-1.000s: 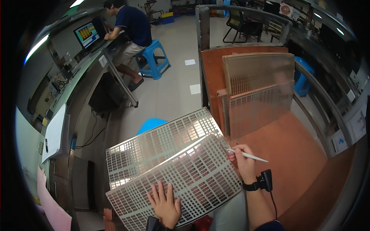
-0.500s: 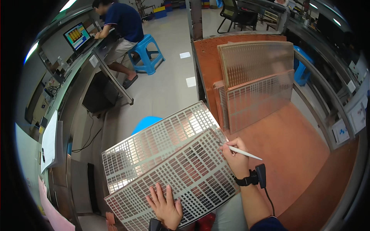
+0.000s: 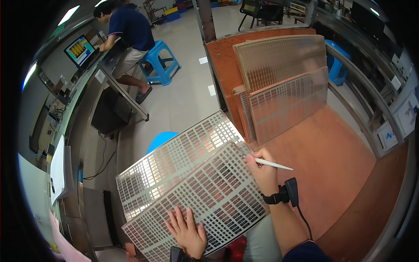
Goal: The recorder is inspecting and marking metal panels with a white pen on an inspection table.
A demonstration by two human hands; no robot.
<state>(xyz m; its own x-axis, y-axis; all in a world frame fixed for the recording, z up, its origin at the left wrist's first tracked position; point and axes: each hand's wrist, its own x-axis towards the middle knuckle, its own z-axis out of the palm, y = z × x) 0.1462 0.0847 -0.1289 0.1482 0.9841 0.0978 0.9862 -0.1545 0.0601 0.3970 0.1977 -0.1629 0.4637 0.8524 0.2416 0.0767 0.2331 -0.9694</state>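
Resting flat on the front grid panel (image 3: 209, 192), the left hand (image 3: 187, 233) has its fingers spread wide over the lower left part of the pattern, holding nothing in its grasp. The right hand (image 3: 264, 170) is closed narrowly around a white pen-like tool (image 3: 276, 164), whose working end points toward the panel's upper right corner and whose tapered back end sticks out to the right (whether the tip touches the metal, I cannot tell, as the fingers are in the way). The front grid panel lies tilted in the lower middle of the view, overlapping a similar rear grid panel (image 3: 174, 163), which catches bright reflections. A black strap (image 3: 271, 199) with a small black device (image 3: 291, 191) sits on the right wrist.

To the right spreads a reddish-orange board (image 3: 331, 161); at its far end several sheets stand on edge, among them a tan-edged sheet (image 3: 283, 63) behind a lower grid sheet (image 3: 290, 105). Farther off, at the left, a person in a dark blue shirt (image 3: 131, 29) sits on a blue stool (image 3: 161, 65) at a desk with a lit screen (image 3: 80, 50).
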